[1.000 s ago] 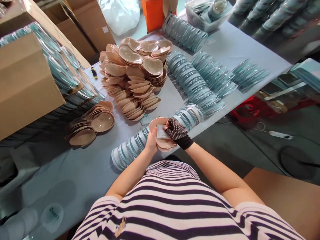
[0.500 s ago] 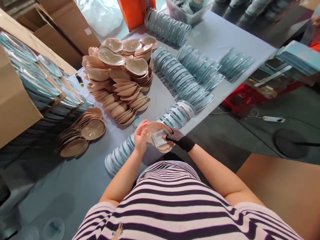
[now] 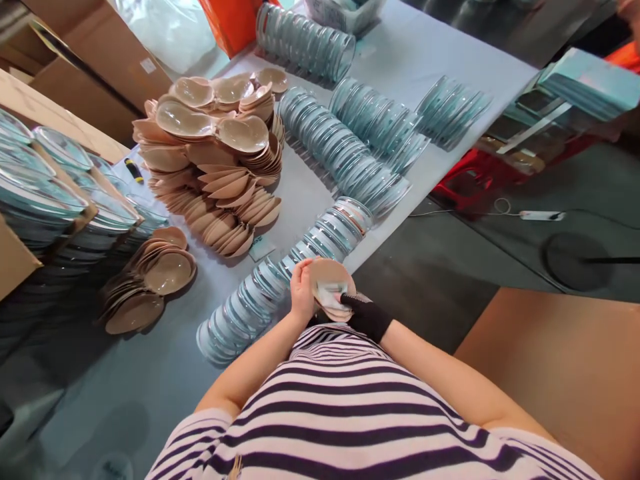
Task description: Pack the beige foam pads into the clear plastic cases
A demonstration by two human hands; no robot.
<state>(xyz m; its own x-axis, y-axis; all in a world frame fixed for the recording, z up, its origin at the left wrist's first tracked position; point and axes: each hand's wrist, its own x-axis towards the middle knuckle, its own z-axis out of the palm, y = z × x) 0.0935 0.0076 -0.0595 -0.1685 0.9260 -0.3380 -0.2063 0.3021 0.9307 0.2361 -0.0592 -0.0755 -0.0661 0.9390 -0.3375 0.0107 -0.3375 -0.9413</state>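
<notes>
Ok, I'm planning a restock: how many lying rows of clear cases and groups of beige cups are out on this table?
Rows of clear cases lying on the table: 5
Piles of beige cups on the table: 2
Held stack of beige cups, in left hand and gloved right hand: 1
Total: 8

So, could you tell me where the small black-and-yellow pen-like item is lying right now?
In the head view it lies at the table's far left, between the tall heap of beige cups and the cardboard box.
</notes>
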